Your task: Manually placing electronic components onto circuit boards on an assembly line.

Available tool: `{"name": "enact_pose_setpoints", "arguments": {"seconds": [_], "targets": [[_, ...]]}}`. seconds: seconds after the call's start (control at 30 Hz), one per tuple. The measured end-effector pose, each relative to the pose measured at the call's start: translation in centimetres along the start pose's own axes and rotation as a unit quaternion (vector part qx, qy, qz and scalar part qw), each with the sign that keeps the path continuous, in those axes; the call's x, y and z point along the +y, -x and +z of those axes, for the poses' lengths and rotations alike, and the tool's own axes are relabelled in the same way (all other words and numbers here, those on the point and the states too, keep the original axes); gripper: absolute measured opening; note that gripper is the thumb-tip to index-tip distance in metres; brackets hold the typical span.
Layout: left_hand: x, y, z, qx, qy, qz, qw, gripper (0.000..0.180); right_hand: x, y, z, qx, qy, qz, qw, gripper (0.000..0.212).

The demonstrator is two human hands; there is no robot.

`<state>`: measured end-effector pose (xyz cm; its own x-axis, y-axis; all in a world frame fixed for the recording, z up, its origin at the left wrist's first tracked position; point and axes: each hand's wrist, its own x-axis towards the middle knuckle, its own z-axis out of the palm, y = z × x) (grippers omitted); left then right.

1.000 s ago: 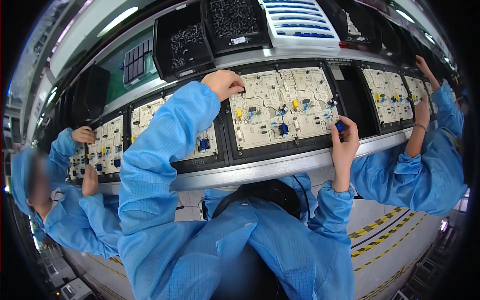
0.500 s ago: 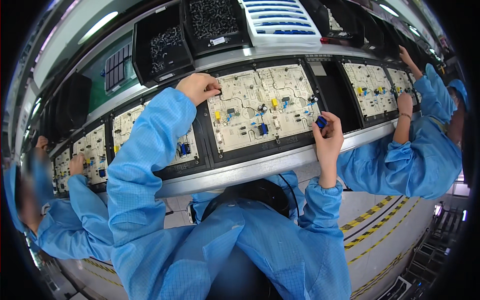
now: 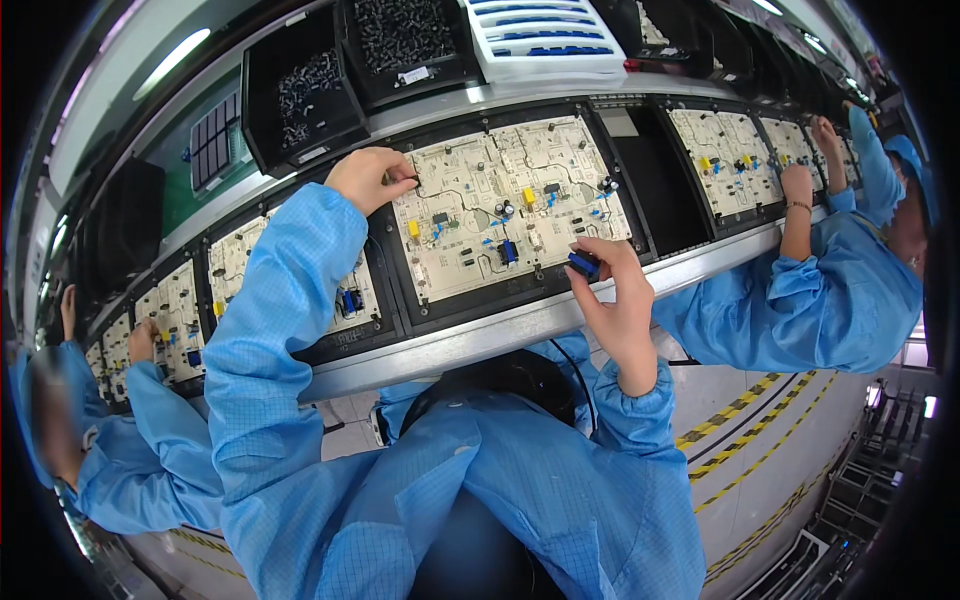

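Blue-and-black block (image 3: 583,263) is held between the fingers of the right hand (image 3: 618,300), near the lower right corner of the pale circuit board (image 3: 455,182). Left hand (image 3: 370,180) fingers are narrow at its upper left corner; whether they grip something, I cannot tell.

place: factory, electronics assembly line | centre: row of circuit boards (image 3: 560,152) | top: black bins (image 3: 405,30) of small parts | both sides: co-workers (image 3: 770,318) in blue smocks | lower right: striped floor tape (image 3: 728,409)
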<state>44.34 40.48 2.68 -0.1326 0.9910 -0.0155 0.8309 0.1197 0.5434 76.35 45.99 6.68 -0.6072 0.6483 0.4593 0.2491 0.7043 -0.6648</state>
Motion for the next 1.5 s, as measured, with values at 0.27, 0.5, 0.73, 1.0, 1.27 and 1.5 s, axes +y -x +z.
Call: {"name": "enact_pose_setpoints", "arguments": {"seconds": [0.27,0.5,0.73,1.0,1.27,1.5], "targets": [[-1.0,-0.5,-0.1,-0.024,0.037,-0.003,0.999,0.018,0.4,0.2,0.0,-0.004,-0.025,0.065,0.998,0.034],[0.6,0.1,-0.7,-0.042,-0.013,-0.007,0.999,0.021,0.5,0.4,-0.2,-0.010,-0.033,0.065,0.997,0.033],[1.0,-0.5,-1.4,-0.049,-0.045,0.049,0.997,0.024,0.6,0.6,-0.4,-0.017,-0.019,-0.022,0.999,0.032],[-6.9,-5.3,-5.1,0.403,0.132,-0.042,0.905,0.018,0.3,1.0,-0.9,-0.033,-0.185,0.077,0.979,0.049],[-9.2,-7.7,-3.7,0.113,-0.076,-0.169,0.976,0.024,0.0,0.8,-1.7,-0.045,-0.189,0.082,0.977,0.050],[-9.1,-8.1,-2.8,0.188,-0.063,-0.097,0.975,0.025,0.1,0.7,-1.6,-0.056,-0.207,0.080,0.973,0.049]]}}
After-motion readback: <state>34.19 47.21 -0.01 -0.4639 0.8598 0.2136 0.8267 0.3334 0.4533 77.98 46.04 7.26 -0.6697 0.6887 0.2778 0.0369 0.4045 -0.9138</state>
